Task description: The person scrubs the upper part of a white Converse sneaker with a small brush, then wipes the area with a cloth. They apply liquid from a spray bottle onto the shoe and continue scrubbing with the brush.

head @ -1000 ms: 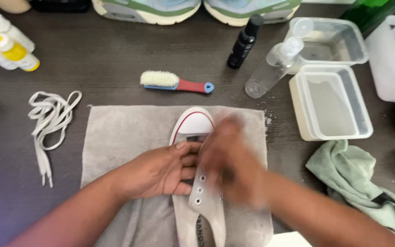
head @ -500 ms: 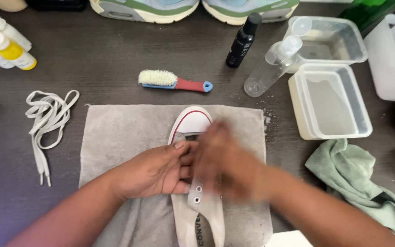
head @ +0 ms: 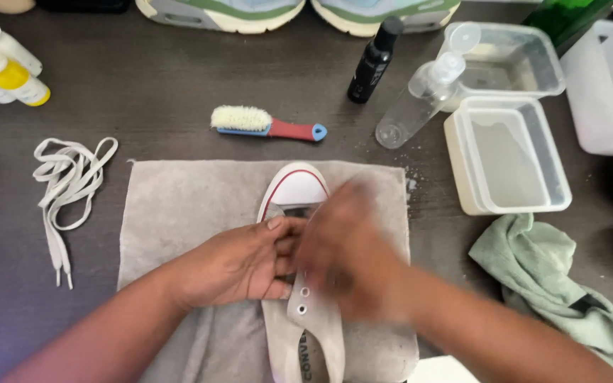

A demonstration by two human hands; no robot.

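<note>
The left hand (head: pixel 239 266) is reaching in from the near left and lying palm down on the white canvas sneaker (head: pixel 299 284), its fingers curled together and pressing on the shoe's left side by the eyelets. The right hand (head: pixel 349 248) is coming in from the near right and covering the middle of the sneaker; it is smeared with motion blur, so I cannot tell whether its fingers are apart or closed on anything. The sneaker is lying toe-far on a grey towel (head: pixel 179 213) spread over the dark table (head: pixel 164 78). To the far side, a brush (head: pixel 267 124) with a red and blue handle is lying flat, with a black bottle (head: pixel 374 60) and a clear pump bottle (head: pixel 420 99) to its right. White laces (head: pixel 65 184) are lying left of the towel, a plastic tub (head: pixel 509 156) is sitting to the right, and a green cloth (head: pixel 555 284) is bunched near it.
</note>
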